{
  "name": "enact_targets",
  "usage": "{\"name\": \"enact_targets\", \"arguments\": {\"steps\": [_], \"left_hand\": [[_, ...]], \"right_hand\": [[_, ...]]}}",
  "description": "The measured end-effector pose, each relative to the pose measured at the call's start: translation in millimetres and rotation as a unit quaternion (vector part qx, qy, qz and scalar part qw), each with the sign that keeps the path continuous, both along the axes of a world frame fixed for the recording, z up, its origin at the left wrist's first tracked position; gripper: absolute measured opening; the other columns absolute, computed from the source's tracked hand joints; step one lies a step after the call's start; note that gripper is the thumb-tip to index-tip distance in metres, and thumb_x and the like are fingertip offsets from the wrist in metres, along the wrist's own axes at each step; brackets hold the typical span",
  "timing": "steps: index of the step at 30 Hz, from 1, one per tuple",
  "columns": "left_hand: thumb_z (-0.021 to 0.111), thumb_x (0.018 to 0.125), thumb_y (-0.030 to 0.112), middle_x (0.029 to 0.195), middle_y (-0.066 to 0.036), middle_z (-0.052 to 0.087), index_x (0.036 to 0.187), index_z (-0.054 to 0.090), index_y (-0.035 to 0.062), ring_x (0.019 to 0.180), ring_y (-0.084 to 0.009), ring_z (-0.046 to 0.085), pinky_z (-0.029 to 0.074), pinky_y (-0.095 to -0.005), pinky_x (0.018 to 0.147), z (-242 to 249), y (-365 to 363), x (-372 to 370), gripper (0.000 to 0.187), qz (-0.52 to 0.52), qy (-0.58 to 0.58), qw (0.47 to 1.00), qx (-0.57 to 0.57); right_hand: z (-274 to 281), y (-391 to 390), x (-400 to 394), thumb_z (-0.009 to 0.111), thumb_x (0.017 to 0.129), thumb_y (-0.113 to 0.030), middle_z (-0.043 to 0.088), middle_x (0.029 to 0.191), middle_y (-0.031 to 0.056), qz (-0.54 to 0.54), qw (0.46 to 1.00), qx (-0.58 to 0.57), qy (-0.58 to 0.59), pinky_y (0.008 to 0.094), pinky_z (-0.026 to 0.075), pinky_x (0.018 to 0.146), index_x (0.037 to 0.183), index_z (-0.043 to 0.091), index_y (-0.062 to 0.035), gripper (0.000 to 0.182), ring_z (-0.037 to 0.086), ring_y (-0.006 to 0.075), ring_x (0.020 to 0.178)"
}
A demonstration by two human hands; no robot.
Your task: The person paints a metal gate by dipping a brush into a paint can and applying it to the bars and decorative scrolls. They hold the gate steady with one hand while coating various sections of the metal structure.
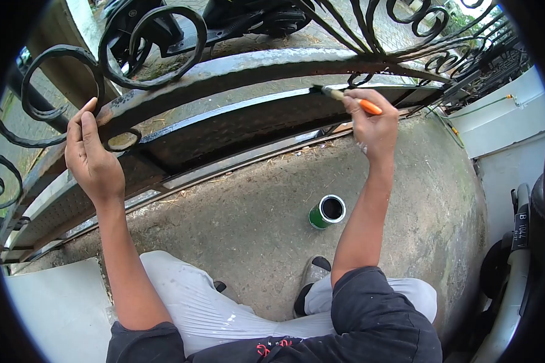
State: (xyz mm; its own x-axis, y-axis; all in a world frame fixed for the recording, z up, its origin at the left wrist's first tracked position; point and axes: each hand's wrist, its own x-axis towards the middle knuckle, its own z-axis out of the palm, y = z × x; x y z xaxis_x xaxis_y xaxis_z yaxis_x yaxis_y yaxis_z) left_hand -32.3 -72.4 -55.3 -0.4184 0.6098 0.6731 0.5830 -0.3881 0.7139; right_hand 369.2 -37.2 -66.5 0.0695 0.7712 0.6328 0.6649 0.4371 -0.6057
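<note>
My right hand is closed round a paintbrush with an orange-tipped handle. Its dark bristles touch or hover just over the lower rail of a metal gate; which of the two is unclear. At the left, my left hand rests against the gate's curved upper rail, near the black scrollwork, its fingers pointing up and close together. An open green can with dark paint inside stands upright on the concrete, below the right hand.
Beyond the gate a black motorcycle is parked on paving. Another vehicle's pale part lies at the right edge, below a white wall and a thin hose. My feet are on the concrete floor.
</note>
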Motion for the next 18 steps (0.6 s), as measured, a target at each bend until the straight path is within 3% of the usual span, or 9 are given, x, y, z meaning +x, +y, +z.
{"name": "enact_targets", "arguments": {"steps": [1, 2, 5, 6, 10, 14, 18], "left_hand": [[0.043, 0.107, 0.023, 0.095, -0.007, 0.067, 0.117, 0.068, -0.0032, 0.087, -0.0103, 0.057, 0.044, -0.0238, 0.085, 0, -1, 0, 0.037, -0.002, -0.004, 1.000, -0.002], [0.043, 0.107, 0.023, 0.095, -0.007, 0.068, 0.117, 0.068, -0.0032, 0.087, -0.0104, 0.057, 0.044, -0.0237, 0.085, 0, 0, 0, 0.038, -0.003, -0.009, 1.000, -0.003], [0.043, 0.108, 0.024, 0.096, -0.008, 0.068, 0.117, 0.068, -0.0031, 0.089, -0.0108, 0.058, 0.045, -0.0235, 0.087, 1, 1, 3, 0.038, -0.007, -0.008, 1.000, 0.006], [0.043, 0.108, 0.024, 0.096, -0.008, 0.068, 0.117, 0.068, -0.0031, 0.089, -0.0110, 0.058, 0.045, -0.0234, 0.087, 1, 0, 2, 0.038, -0.006, -0.003, 1.000, 0.009], [0.042, 0.108, 0.024, 0.099, -0.009, 0.068, 0.118, 0.068, -0.0027, 0.092, -0.0115, 0.060, 0.045, -0.0244, 0.090, 0, -1, 2, 0.038, -0.011, -0.020, 1.000, -0.009], [0.043, 0.108, 0.023, 0.101, -0.010, 0.069, 0.119, 0.068, -0.0015, 0.093, -0.0121, 0.060, 0.045, -0.0250, 0.090, 1, 0, 1, 0.037, -0.007, -0.002, 1.000, -0.004], [0.044, 0.107, 0.023, 0.103, -0.010, 0.069, 0.119, 0.068, -0.0002, 0.095, -0.0131, 0.061, 0.045, -0.0260, 0.091, 2, -3, 2, 0.036, -0.007, -0.012, 1.000, -0.009]], "right_hand": [[0, 0, 5, 0.074, 0.084, 0.001, 0.071, 0.084, 0.0131, -0.009, 1.000, 0.010, 0.016, 0.0305, 0.052, 0.066, 0.093, 0.074, 0.0015, 0.008, 0.067, 0.0189, 0.072], [1, 3, 8, 0.074, 0.084, 0.001, 0.071, 0.085, 0.0120, -0.033, 0.996, 0.057, -0.055, 0.0306, 0.052, 0.066, 0.093, 0.075, 0.0012, 0.008, 0.066, 0.0189, 0.071], [2, -2, -1, 0.074, 0.084, 0.001, 0.072, 0.085, 0.0117, 0.005, 0.994, 0.014, -0.106, 0.0300, 0.052, 0.066, 0.092, 0.075, 0.0014, 0.008, 0.067, 0.0182, 0.072], [7, -9, -8, 0.074, 0.084, 0.001, 0.072, 0.088, 0.0125, 0.038, 0.996, -0.027, -0.077, 0.0303, 0.053, 0.067, 0.093, 0.074, 0.0020, 0.009, 0.068, 0.0190, 0.074], [9, -7, -8, 0.074, 0.083, 0.001, 0.073, 0.091, 0.0126, 0.003, 0.996, 0.049, -0.077, 0.0318, 0.054, 0.069, 0.093, 0.074, 0.0019, 0.010, 0.070, 0.0210, 0.077], [0, -5, -10, 0.073, 0.082, 0.003, 0.074, 0.091, 0.0126, 0.056, 0.991, -0.024, -0.121, 0.0310, 0.055, 0.071, 0.094, 0.075, 0.0017, 0.012, 0.071, 0.0225, 0.079], [24, -21, -16, 0.073, 0.081, 0.005, 0.073, 0.092, 0.0145, 0.067, 0.995, -0.007, -0.074, 0.0320, 0.055, 0.073, 0.095, 0.074, 0.0030, 0.014, 0.072, 0.0264, 0.080]]}}
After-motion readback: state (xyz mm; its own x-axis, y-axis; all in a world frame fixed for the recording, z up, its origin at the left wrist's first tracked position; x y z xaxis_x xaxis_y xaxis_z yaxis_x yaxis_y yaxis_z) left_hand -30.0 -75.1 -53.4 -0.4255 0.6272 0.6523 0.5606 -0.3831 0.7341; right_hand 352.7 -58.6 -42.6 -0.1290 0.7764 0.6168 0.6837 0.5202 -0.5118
